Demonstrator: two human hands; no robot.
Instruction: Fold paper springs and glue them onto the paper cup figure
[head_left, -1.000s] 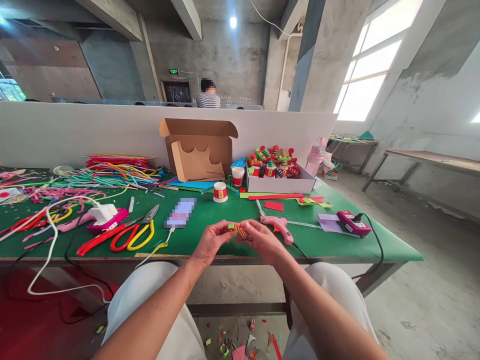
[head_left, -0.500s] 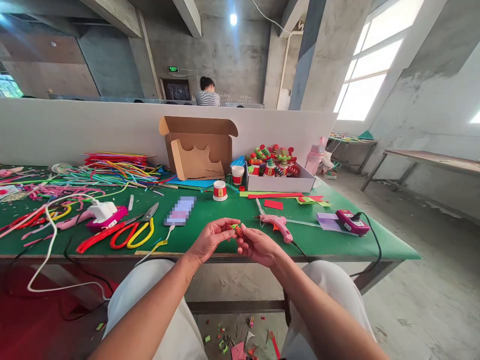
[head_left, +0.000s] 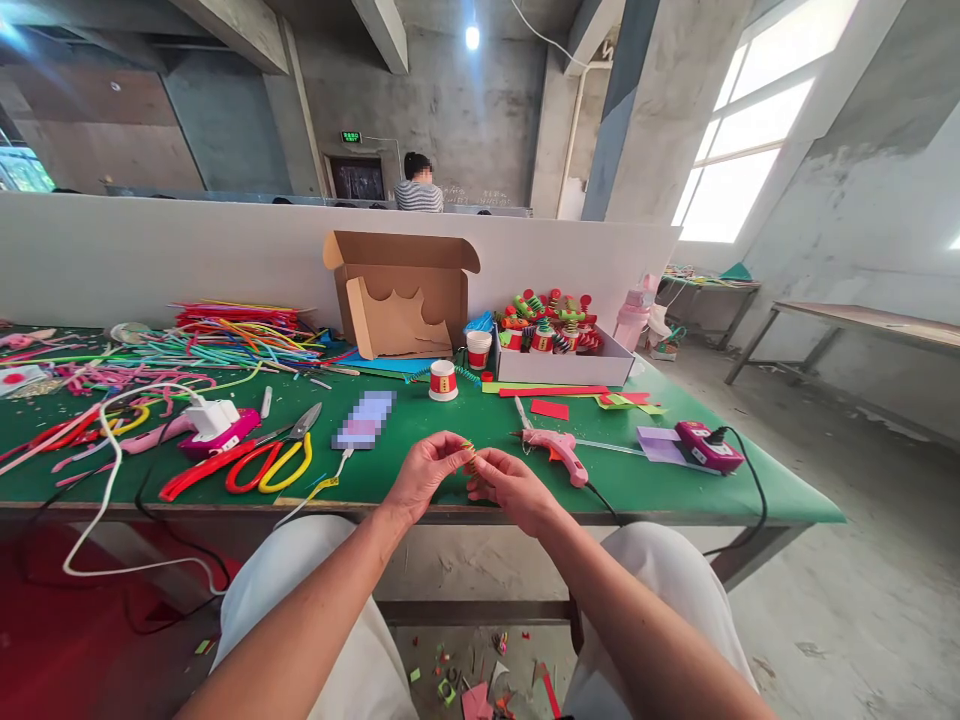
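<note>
Close together over the table's front edge, my left hand (head_left: 427, 476) and my right hand (head_left: 513, 487) pinch one small coiled piece (head_left: 470, 459), red and green. The fingers cover most of it. To the right lies a pink glue gun (head_left: 557, 450) with its nozzle toward the hands. Behind them stands a red and white paper cup (head_left: 442, 381), with teal coils sticking out at its sides. A red paper piece (head_left: 550, 409) lies behind the glue gun.
A white box (head_left: 564, 368) holds several red and green figures. An open cardboard box (head_left: 405, 300), stacked cups (head_left: 478, 348), scissors (head_left: 300, 430), a phone (head_left: 364, 420), a power block (head_left: 707, 446), cables and pipe cleaners (head_left: 225, 345) lie around. A person (head_left: 418, 188) is beyond the partition.
The fingers of both hands have closed in over the coiled piece, so less of it shows. The whole view has shifted slightly.
</note>
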